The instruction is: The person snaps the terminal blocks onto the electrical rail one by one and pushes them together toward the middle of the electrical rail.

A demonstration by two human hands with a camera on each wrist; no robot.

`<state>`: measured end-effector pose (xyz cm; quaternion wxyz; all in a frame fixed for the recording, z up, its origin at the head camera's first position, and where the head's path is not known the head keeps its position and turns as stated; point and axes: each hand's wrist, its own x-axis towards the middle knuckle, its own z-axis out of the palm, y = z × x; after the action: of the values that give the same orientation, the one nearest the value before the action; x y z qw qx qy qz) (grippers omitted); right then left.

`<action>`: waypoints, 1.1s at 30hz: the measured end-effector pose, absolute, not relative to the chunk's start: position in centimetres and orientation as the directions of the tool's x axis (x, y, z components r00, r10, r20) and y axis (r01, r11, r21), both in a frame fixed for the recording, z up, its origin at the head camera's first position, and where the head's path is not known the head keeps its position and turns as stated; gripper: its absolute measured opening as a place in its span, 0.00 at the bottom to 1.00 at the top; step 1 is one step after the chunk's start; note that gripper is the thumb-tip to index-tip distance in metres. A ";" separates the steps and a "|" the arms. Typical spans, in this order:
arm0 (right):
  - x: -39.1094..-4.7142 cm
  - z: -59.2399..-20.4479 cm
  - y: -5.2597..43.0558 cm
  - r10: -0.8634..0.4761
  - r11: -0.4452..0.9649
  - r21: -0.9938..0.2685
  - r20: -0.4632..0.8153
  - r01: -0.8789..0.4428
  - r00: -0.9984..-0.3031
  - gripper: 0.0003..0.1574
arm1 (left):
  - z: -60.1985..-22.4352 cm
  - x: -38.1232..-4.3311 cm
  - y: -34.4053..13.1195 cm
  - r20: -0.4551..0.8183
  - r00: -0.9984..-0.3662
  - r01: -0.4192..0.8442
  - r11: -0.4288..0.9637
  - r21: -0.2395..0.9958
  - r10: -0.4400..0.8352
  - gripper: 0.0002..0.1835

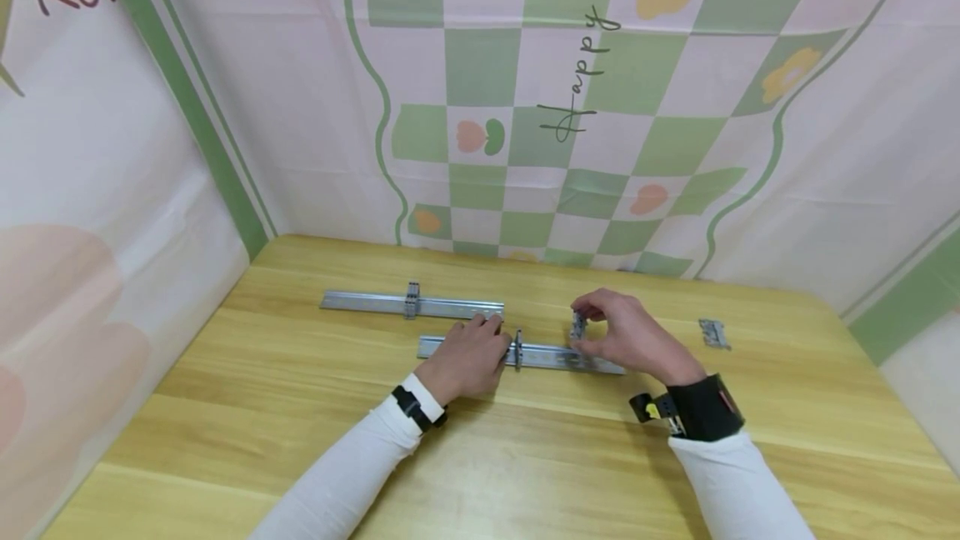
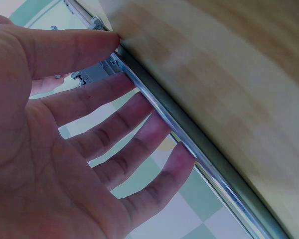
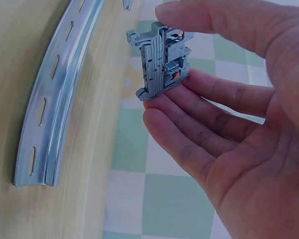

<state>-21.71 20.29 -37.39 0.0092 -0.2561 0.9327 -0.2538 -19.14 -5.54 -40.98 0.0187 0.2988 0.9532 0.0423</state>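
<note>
The right hand (image 1: 630, 336) has its grip closed about a grey terminal-block piece (image 3: 162, 62), pinched with the thumb at one end and fingertips at the other. The left hand (image 1: 468, 357) grasps the near rail (image 1: 558, 357) left of its middle, thumb and fingertips against the metal edge. In all there are two hands, two slotted metal rails and four grey pieces or clusters: one in the grip, one on each rail, one loose. The held piece shows several thin layers; their exact number cannot be told.

That piece lies directly between the right thumb and fingers. The head view shows it over the right part of the near rail, by its far edge; the right wrist view shows a gap between piece and rail. A thin upright block (image 1: 518, 350) sits across the near rail, between the two hands and just beside the left fingers. The left hand covers a stretch of the same rail, and the right thumb overlaps another part in the head view.

Farther off and to the left lies the far rail (image 1: 367, 302), roughly parallel, with a block cluster (image 1: 412, 301) seated near its middle; its right end is near the left fingertips. The loose grey piece (image 1: 714, 333) lies well to the right of both rails on the wood-grained tabletop (image 1: 525, 473). Behind hangs a green-and-white checked cloth (image 1: 480, 65). A black strap (image 1: 416, 408) circles the left wrist, and a wider dark band (image 1: 705, 408) the right.
</note>
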 end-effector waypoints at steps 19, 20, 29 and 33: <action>-21.4 -37.4 19.5 -0.515 0.715 -0.486 0.121 -0.503 -0.849 0.32 | -41.0 -19.2 -5.5 -0.007 -0.819 0.570 0.817 0.088 0.573 0.15; -21.4 -37.5 19.5 -0.518 0.712 -0.486 0.124 -0.507 -0.846 0.32 | -41.0 -19.2 -5.6 -0.006 -0.819 0.570 0.816 0.090 0.573 0.15; -21.1 -37.6 18.8 -0.540 0.696 -0.492 0.120 -0.522 -0.833 0.33 | -41.1 -19.2 -5.6 -0.006 -0.819 0.571 0.817 0.086 0.573 0.15; -21.1 -37.5 18.6 -0.553 0.687 -0.501 0.110 -0.527 -0.826 0.32 | -41.1 -19.3 -5.5 -0.006 -0.821 0.569 0.819 0.081 0.571 0.15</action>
<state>-21.07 18.60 -37.54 0.0250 -0.2940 0.9181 -0.2646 -19.26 -5.53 -41.09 0.0152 0.2989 0.9534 0.0376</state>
